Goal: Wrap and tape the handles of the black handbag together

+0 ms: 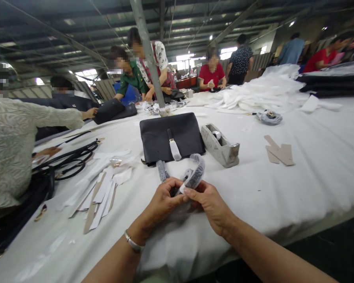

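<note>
Head view: both bare hands meet at the near middle of a white-covered table (253,200), pinching one plastic-wrapped strap (198,169) between them. The left hand (165,198), below a silver bracelet (132,243), grips it from the left; the right hand (209,200) has thumb and fingers closed on it beside a small white piece (182,188). The strap curves up and away from the fingers — just on the near side of a black bag (155,137) lying on the cloth.

Right of the bag, near it, sits a grey tape dispenser (224,149). Farther right are cardboard pieces (284,153), with a wrapped coil (270,118) beyond them. On the left, paper strips (103,196) lie in a loose pile — black straps (73,159) lie farther left, by a person in a patterned top (14,145). White sheets (259,92) are heaped at the far right.
</note>
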A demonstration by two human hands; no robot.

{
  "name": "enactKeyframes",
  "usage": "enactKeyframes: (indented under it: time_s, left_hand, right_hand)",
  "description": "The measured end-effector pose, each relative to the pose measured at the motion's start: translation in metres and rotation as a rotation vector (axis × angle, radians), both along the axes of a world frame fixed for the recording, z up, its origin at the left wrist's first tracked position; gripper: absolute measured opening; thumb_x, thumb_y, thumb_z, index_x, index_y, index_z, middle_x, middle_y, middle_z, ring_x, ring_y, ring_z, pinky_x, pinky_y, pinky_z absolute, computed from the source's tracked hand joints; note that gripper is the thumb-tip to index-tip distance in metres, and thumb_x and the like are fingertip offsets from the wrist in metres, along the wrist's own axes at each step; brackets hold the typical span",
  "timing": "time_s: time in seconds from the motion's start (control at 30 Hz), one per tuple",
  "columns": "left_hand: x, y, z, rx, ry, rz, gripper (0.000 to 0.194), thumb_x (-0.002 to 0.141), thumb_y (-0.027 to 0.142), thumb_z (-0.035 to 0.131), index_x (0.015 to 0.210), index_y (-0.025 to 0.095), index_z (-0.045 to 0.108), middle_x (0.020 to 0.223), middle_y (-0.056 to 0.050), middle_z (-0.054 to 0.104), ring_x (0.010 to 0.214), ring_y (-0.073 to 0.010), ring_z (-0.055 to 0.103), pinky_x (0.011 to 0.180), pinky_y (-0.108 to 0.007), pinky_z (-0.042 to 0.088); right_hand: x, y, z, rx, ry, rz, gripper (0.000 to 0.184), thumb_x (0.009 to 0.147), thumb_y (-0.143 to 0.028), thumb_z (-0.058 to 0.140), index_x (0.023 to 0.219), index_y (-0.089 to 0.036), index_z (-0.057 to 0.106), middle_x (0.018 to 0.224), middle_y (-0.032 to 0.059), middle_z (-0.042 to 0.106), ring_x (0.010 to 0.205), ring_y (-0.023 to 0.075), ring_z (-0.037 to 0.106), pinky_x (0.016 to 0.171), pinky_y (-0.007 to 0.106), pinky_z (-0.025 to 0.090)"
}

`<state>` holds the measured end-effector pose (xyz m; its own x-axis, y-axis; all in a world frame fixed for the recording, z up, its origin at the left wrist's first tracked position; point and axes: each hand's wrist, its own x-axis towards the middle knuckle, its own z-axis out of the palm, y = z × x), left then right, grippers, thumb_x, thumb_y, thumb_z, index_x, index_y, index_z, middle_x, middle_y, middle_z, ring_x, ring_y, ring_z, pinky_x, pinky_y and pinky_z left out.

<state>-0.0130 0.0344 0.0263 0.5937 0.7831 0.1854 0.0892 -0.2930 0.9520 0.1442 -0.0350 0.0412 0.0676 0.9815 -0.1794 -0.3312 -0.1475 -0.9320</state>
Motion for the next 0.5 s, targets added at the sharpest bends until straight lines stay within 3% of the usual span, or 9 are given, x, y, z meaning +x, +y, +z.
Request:
enactKeyframes:
  time_s: [0.1,0.17,0.3,0.5]
  left_hand:
    - [-0.002,-0.002,0.004,0.012,0.020,-0.011,0.036,0.084,0.051,0.066,0.089,0.015,0.063,0.086,-0.004,0.056,0.082,-0.0178,0.050,0.078,-0.029,0.038]
    - [-0.002,-0.003,0.006,0.073,0.025,-0.021,0.039,0.084,0.054,0.063,0.084,0.015,0.064,0.085,-0.004,0.056,0.083,-0.0183,0.049,0.079,-0.030,0.037]
    - [0.000,-0.001,0.004,0.119,-0.029,-0.004,0.046,0.079,0.060,0.065,0.080,0.014,0.064,0.083,-0.004,0.055,0.086,-0.0196,0.048,0.081,-0.030,0.035]
    - [-0.002,-0.008,0.003,0.218,0.047,0.059,0.052,0.073,0.068,0.066,0.075,0.016,0.061,0.080,-0.004,0.054,0.086,-0.0205,0.047,0.080,-0.030,0.037]
  right_hand:
    - [0.001,-0.001,0.000,0.000,-0.060,0.085,0.041,0.076,-0.044,0.070,0.107,-0.018,0.065,0.104,0.0068,0.066,0.089,0.0216,0.059,0.063,0.028,0.046]
    - [0.001,-0.002,-0.001,0.027,-0.064,0.127,0.043,0.079,-0.046,0.068,0.111,-0.018,0.063,0.108,0.0073,0.066,0.097,0.0238,0.059,0.073,0.033,0.050]
    - [0.000,-0.003,-0.002,0.113,0.011,0.158,0.042,0.079,-0.047,0.070,0.109,-0.018,0.066,0.109,0.0065,0.066,0.104,0.0226,0.057,0.094,0.034,0.044]
    - [0.005,-0.010,0.005,0.033,0.008,0.254,0.043,0.076,-0.045,0.073,0.107,-0.016,0.066,0.103,0.0091,0.068,0.093,0.0232,0.061,0.086,0.037,0.048]
